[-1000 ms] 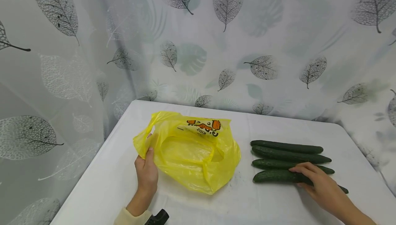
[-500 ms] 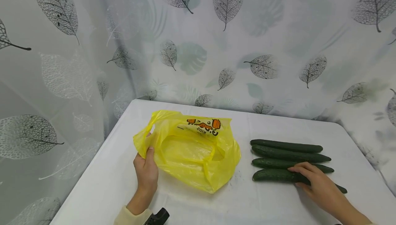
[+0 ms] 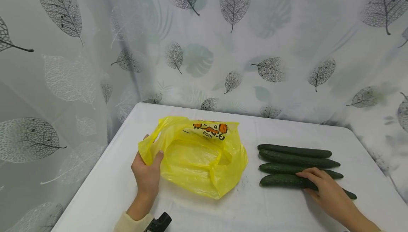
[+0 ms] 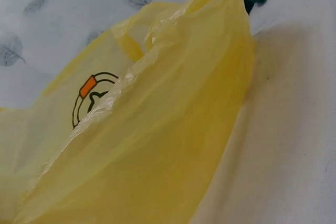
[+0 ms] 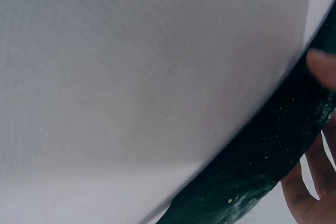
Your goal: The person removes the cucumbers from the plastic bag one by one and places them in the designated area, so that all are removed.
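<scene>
In the head view a yellow plastic bag (image 3: 191, 180) with an orange and black print lies wide-mouthed on the white table. My left hand (image 3: 146, 179) holds its left edge, thumb in front and fingers mostly hidden behind the plastic. The left wrist view shows the bag (image 4: 173, 114) close up but no hand. On the right, my right hand (image 3: 331, 193) grips the nearest cucumber (image 3: 283, 180), its fingers on the far side and thumb on the near side. The right wrist view shows this dark green cucumber (image 5: 262, 140) between thumb and fingers.
Behind the gripped cucumber lie three more, side by side: a near one (image 3: 277, 168), a middle one (image 3: 296, 158) and the farthest (image 3: 293, 150). The white-covered table (image 3: 229, 218) meets a leaf-printed curtain (image 3: 210, 55) at the back and left.
My left hand has shifted slightly left, its thumb and fingers farther apart at the bag's edge. The bag's left edge has moved a little. The right hand and cucumbers have hardly moved.
</scene>
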Demonstrator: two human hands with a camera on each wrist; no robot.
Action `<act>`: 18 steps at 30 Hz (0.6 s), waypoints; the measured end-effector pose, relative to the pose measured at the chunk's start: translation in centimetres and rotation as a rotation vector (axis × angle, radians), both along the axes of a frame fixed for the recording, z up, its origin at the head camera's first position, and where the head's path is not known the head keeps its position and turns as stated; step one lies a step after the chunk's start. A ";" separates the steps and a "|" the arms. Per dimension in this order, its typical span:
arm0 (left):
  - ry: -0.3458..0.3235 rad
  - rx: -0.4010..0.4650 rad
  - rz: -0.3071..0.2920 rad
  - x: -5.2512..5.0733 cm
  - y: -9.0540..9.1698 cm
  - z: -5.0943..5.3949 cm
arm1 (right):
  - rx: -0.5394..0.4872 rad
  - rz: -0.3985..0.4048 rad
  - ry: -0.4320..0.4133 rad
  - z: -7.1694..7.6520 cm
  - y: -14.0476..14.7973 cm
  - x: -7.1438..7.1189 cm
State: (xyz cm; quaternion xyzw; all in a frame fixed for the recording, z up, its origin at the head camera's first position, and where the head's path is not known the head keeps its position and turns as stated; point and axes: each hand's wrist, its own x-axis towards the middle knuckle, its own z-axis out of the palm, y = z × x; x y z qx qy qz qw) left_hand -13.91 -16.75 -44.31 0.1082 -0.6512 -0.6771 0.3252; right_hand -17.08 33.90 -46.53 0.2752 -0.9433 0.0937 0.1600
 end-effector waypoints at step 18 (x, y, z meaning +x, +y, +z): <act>0.543 -0.352 0.001 -1.8 -2.0 7.6 | -0.160 -0.076 -0.142 6.7 -3.6 -1.5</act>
